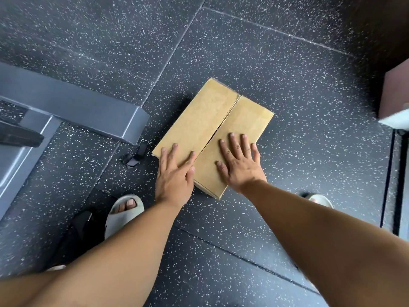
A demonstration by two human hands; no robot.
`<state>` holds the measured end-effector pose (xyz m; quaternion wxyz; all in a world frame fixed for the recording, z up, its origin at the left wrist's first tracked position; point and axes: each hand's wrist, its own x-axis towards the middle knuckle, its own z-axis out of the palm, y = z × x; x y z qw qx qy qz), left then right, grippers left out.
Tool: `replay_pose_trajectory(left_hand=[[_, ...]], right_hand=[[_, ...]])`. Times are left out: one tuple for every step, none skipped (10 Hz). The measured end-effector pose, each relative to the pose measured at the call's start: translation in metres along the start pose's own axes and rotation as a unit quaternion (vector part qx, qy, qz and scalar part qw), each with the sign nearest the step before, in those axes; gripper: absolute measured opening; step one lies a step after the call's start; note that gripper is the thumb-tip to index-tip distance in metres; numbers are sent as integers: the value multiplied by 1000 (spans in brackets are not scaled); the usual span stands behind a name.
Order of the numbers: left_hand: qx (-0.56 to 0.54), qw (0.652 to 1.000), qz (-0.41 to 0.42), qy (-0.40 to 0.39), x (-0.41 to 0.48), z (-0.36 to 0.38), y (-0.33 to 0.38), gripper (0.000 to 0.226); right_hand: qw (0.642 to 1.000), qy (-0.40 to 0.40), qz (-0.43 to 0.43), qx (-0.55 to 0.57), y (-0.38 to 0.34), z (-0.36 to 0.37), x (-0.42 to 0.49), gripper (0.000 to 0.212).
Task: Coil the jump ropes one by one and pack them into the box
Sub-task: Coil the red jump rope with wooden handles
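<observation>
A brown cardboard box [208, 120] lies on the dark speckled floor with its two top flaps folded down and meeting along a centre seam. My left hand [174, 173] rests flat on the near end of the left flap, fingers spread. My right hand [240, 162] lies flat on the near end of the right flap, fingers spread too. Neither hand holds anything. No jump rope shows; the inside of the box is hidden by the flaps.
A grey metal equipment frame [73, 107] lies to the left, with a black strap and buckle [136, 155] by its end. My sandalled feet [124, 209] stand near the box. A dark brown block [394, 94] sits at the right edge.
</observation>
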<state>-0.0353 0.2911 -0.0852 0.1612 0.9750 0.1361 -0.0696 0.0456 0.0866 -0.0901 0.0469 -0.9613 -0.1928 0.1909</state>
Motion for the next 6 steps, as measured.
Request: replay_pose_trajectory(left_hand=[[8,1000,-14,-18,4,-3,3,48],[15,999,-26,-29,7,-12,7,44],[37,998,-12,-45,14,-35,14,41],[44,996,3,-75,14,-47,17,43],[32,993,18,-111,6,-57,26,38],[-97,982,-29,-157,2,-68,35,34]], right_hand=[[1000,-24,1,-11,-1,-3,2,67],[999,-35,-1,-15,-1,-7,2,68],[999,-38,-6,-4,-2,-15,0,68],[999,-36,-11,8,-2,-22,-8,69],[997,-44,-2,60,-12,-42,-15,62],[981,-70,38,178,-16,-63,-17,46]])
